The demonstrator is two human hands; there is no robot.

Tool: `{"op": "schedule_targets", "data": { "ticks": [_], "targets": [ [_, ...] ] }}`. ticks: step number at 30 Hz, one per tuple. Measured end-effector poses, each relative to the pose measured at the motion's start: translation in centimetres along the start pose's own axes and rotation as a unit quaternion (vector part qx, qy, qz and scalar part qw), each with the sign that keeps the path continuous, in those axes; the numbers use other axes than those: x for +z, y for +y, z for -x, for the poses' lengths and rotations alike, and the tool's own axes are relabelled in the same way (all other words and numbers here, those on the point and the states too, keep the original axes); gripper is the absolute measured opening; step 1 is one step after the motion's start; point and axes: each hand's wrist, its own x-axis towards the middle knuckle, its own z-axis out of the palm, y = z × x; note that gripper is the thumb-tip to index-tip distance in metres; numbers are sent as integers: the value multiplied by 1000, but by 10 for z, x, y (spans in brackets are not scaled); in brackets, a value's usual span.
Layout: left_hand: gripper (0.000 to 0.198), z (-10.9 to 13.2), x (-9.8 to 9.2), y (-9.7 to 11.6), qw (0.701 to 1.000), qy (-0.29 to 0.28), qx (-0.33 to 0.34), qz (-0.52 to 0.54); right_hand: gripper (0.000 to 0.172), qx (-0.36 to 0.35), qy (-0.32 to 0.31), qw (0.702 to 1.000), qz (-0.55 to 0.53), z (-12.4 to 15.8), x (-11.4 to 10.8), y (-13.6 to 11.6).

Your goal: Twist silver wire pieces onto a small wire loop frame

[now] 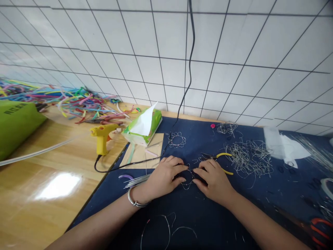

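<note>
My left hand, with a silver bangle at its wrist, pinches the left side of a small piece of thin wire bent into petal-like loops. From the other side, the thumb and fingers of my right hand close on the same wire piece. The fingertips hide part of it. Pliers with yellow handles lie just behind my right hand, partly covered by it. Beneath my left wrist is a bundle of straight wires. Further back rests a flower-shaped wire ring.
A yellow glue gun with a black cord stands left of a tissue pack. Tangled wire covers the mat's right side, near orange-handled scissors. Colourful fuzzy stems heap up at back left. Curved wires lie in front.
</note>
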Motion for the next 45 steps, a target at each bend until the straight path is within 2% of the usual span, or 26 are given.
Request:
{"op": "schedule_targets", "data": {
  "ticks": [7,12,20,29,45],
  "targets": [
    [39,-1,0,-2,999,21,-33,29,24,-5,5,1000,-15,1,2,3],
    [41,-1,2,-3,998,40,-31,22,24,-4,2,1000,-16,2,0,3],
    [30,-1,3,-1,998,35,-32,39,26,0,-7,1000,-19,3,2,3],
    [37,-1,4,-1,998,32,-45,34,30,5,-1,1000,-14,3,3,5],
    [10,-2,4,-1,990,38,-41,130,28,-15,23,999,-23,4,3,3]
  ]
}}
